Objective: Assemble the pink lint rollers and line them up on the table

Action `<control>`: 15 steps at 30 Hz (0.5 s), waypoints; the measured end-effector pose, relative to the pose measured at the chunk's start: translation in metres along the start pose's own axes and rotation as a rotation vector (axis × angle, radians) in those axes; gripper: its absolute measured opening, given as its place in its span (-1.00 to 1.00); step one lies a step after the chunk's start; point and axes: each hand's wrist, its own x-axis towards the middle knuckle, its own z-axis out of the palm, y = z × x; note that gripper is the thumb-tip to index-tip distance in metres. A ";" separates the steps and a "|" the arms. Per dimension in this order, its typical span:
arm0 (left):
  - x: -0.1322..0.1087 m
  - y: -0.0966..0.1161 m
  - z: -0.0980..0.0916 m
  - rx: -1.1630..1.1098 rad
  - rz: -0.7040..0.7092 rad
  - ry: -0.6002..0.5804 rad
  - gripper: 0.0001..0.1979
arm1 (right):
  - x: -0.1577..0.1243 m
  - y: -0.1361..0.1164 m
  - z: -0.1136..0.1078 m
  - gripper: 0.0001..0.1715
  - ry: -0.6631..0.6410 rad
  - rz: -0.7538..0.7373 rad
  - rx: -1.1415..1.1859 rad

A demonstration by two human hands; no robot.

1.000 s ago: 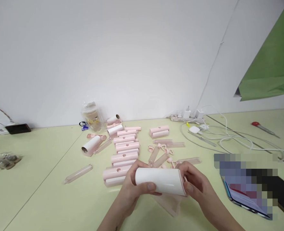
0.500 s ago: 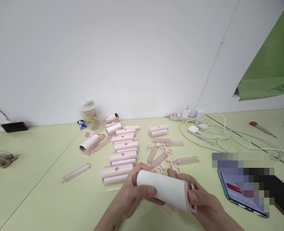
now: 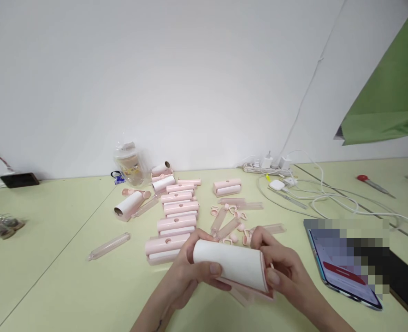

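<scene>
A white roll [image 3: 230, 263] with a pink plastic holder under it is held above the table near the front. My left hand [image 3: 193, 272] wraps round its left end, thumb across the white surface. At the right end, my right hand [image 3: 281, 265] is closed with bent fingers, its thumb at the pink end piece. A row of pink holders with white rolls [image 3: 167, 249] lies to the left and behind. Clear pink tubes [image 3: 228, 228] and small pink heart-shaped rings [image 3: 238, 214] are scattered just beyond my hands. A loose roll on a pink part [image 3: 129, 205] lies farther left.
A phone [image 3: 342, 267] and a dark object lie at the right. White cables [image 3: 349, 203] run from a power strip [image 3: 268, 169] by the wall. At the back are a bagged cup [image 3: 130, 166] and a red-handled tool [image 3: 375, 185]; another phone [image 3: 20, 180] is far left.
The roll has shifted slightly left and turned, showing more pink holder below it. My right hand has moved to its end with fingers more curled.
</scene>
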 end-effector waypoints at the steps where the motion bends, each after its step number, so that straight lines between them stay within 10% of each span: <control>1: 0.001 -0.001 0.001 0.000 0.008 0.021 -0.59 | 0.000 0.002 -0.003 -0.51 0.031 -0.079 -0.116; 4: 0.003 -0.005 0.003 -0.023 0.036 0.070 -0.59 | -0.003 0.008 -0.006 -0.70 0.111 -0.142 -0.272; 9: 0.005 -0.011 0.003 -0.027 0.037 0.072 -0.56 | -0.012 0.015 0.005 -0.21 0.051 0.114 -0.017; 15: 0.007 -0.013 0.003 0.048 0.009 0.098 -0.56 | -0.015 0.011 0.023 -0.60 0.141 0.277 0.033</control>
